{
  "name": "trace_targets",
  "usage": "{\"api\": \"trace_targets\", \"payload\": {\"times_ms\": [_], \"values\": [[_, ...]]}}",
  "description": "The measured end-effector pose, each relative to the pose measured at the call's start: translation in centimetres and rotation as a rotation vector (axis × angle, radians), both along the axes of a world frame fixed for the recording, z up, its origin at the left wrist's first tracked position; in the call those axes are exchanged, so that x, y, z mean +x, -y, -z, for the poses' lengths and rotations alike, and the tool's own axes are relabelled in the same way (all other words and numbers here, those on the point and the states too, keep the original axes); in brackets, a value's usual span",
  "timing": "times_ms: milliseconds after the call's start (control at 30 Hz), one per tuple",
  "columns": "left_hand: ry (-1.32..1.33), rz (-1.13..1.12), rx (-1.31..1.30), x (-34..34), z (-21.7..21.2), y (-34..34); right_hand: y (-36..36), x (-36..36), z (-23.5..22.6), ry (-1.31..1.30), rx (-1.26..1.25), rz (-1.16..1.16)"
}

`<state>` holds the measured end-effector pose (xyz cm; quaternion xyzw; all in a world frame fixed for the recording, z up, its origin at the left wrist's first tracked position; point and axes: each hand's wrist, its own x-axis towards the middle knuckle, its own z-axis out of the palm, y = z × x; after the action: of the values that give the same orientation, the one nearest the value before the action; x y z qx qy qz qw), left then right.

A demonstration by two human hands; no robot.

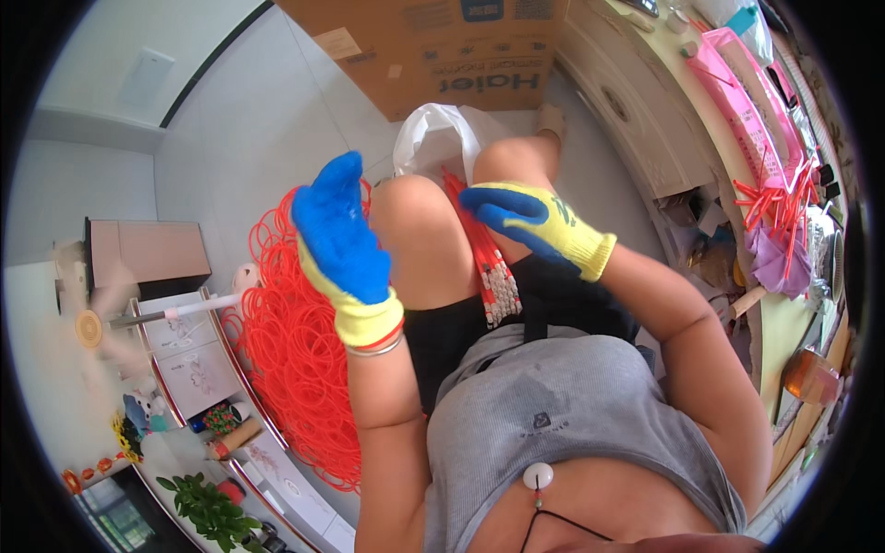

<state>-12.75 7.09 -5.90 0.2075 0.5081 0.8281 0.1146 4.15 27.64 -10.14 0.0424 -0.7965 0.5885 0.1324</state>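
Observation:
Both my hands wear yellow gloves with blue-coated palms. My left hand (343, 240) is raised beside my left knee, its blue palm showing, fingers stretched out and nothing in it. My right hand (535, 221) hovers over my right thigh, fingers extended toward the left, and no held thing shows. Its fingertips are close to a bundle of thin red strips (481, 244) lying between my thighs, with white ends (499, 290) gathered in my lap. A big heap of looped red cord (300, 369) lies on the floor beside my left arm.
A white plastic bag (431, 127) stands just past my knees, before a large cardboard box (442, 55). On the right, a long counter (779, 332) carries pink packaging (733, 101) and red strips (779, 198). A fan (90, 327) and low cabinet (198, 369) stand left.

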Motion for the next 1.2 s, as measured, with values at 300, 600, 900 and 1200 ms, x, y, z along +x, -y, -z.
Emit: {"api": "trace_targets", "payload": {"times_ms": [300,600,900,1200], "values": [[0.15,0.051,-0.25,4.9,3.6,8.3,-0.9,-0.7,2.9,0.055,1.158,-0.4],[-0.016,-0.003,-0.446,8.5,1.7,9.6,1.4,-1.5,5.6,-0.014,1.308,-0.401],[-0.232,-0.003,-0.564,9.4,0.7,9.1,-0.3,-2.6,1.1,-0.253,0.84,-0.146],[-0.056,0.387,-0.223,11.0,1.4,7.9,-17.1,4.0,-14.9,-0.749,-1.094,-0.207]]}}
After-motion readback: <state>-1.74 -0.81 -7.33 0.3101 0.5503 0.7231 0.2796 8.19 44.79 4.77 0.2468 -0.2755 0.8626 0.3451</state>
